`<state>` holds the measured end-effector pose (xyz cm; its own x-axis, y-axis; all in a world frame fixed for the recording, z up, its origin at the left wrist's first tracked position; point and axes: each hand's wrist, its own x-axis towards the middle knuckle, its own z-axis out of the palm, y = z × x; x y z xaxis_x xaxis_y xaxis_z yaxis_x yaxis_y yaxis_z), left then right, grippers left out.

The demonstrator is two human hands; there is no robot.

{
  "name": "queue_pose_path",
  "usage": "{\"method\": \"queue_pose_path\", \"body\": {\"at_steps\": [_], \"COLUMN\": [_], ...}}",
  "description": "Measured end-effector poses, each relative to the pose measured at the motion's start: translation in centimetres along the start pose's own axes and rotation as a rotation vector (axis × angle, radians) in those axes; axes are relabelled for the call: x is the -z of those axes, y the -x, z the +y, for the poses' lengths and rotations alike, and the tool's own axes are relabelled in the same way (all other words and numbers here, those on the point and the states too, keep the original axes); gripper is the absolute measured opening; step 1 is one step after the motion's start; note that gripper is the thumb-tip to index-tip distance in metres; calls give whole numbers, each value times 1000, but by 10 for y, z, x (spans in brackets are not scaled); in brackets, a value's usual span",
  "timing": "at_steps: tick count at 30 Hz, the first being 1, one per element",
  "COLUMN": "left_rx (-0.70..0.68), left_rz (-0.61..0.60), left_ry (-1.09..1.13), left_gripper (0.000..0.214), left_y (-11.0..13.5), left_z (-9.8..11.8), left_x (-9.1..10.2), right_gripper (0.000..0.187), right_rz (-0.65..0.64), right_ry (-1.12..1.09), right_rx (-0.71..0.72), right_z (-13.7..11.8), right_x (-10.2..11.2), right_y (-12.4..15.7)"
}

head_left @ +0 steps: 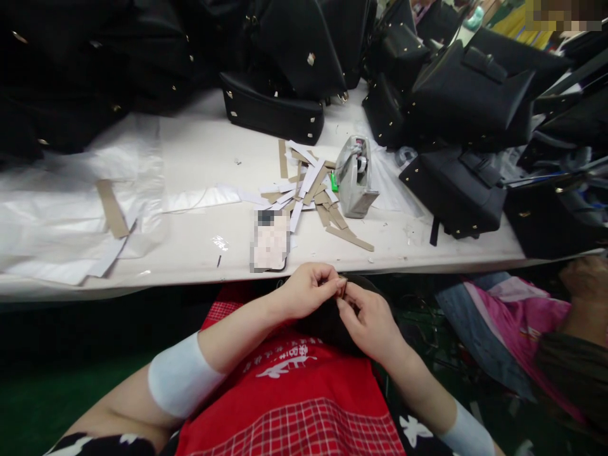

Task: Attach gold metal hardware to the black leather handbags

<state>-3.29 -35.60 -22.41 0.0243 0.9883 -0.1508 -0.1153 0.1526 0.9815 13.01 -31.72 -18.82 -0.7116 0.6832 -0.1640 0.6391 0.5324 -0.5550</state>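
Note:
Just below the table's front edge, my left hand (308, 290) and my right hand (371, 320) meet over my lap. Both are closed, with thumbs and fingertips pinched together around one spot. A small brownish piece (343, 287) shows between the fingertips, too small to name. Beneath the hands lies a black item (327, 328) on my lap, mostly hidden by my arms and the hands; its kind cannot be made out. A phone (270, 244) lies at the table edge, just beyond my left hand.
Cardboard and white paper strips (308, 183) are heaped mid-table beside a grey tape dispenser (357, 180). Black handbags (273, 107) crowd the back, and more black bags (456, 190) stand at right. Plastic sheeting (142, 209) covers the left. Another person's arm (586, 304) is at far right.

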Motion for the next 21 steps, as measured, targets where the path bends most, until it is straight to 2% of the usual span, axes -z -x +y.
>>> {"method": "queue_pose_path", "body": {"at_steps": [3,5,11,15,17,19,21], "left_rx": [36,79,191,222,176,100,51], "left_rz": [-38,-53,-91,-87,-58,9,8], "left_ry": [126,210,338,279,209,52,-142], "left_gripper": [36,38,40,36,36,35,32], "left_y": [-1,-1,-1,-4,-3,-1,3], "left_z": [1,1,1,0,0,2,5], "left_x": [-1,-2,-4,-7,-5,-1,4], "right_gripper": [33,39,40,32,28,27,27], "right_rz": [-25,-29,-109,-145,-147,-151,-196], "right_ry": [-257,-352,-454,-400,-390,-406,-449], "right_rx": [25,-1,-11,-14,-37,-63,-55], "right_z": [4,7,11,11,12,14,18], "right_x": [3,4,7,11,12,13,13], "right_y": [1,1,1,1,1,0,-2]}}
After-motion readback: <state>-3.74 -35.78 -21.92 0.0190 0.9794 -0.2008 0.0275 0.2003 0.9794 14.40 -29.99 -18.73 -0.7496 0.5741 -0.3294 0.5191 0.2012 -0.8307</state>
